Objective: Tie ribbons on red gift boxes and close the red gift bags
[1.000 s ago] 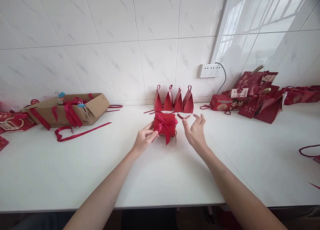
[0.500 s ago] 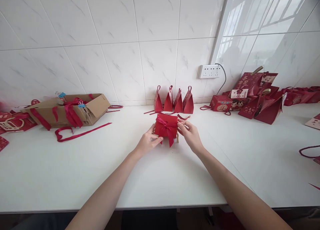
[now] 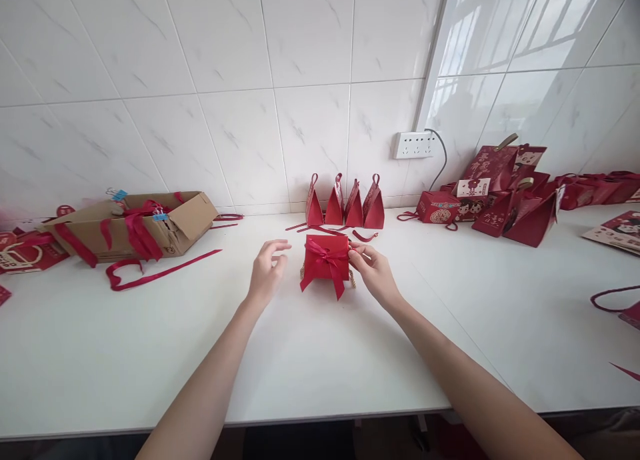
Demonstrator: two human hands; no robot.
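In the middle of the white table (image 3: 320,360) is a small red gift box (image 3: 313,268), its front crossed by a red ribbon bow (image 3: 327,253) with two hanging tails. A gold-coloured chain or cord (image 3: 353,279) shows at the box's side. My right hand (image 3: 375,270) grips the box's right edge between thumb and fingers. To the left of the box, apart from it, my left hand (image 3: 269,267) is empty with its fingers spread and curved.
Several red triangular boxes (image 3: 373,210) stand behind, with ribbon scraps (image 3: 365,237) before them. At left, a cardboard box (image 3: 117,228) holds ribbons; a loose ribbon (image 3: 165,271) lies nearby. Stacked red gift boxes (image 3: 495,200) are at right, below a power strip (image 3: 414,145).
My right hand has come in and taken hold of the box's right edge. My left hand has let go of the box and moved left. The view has shifted slightly right.
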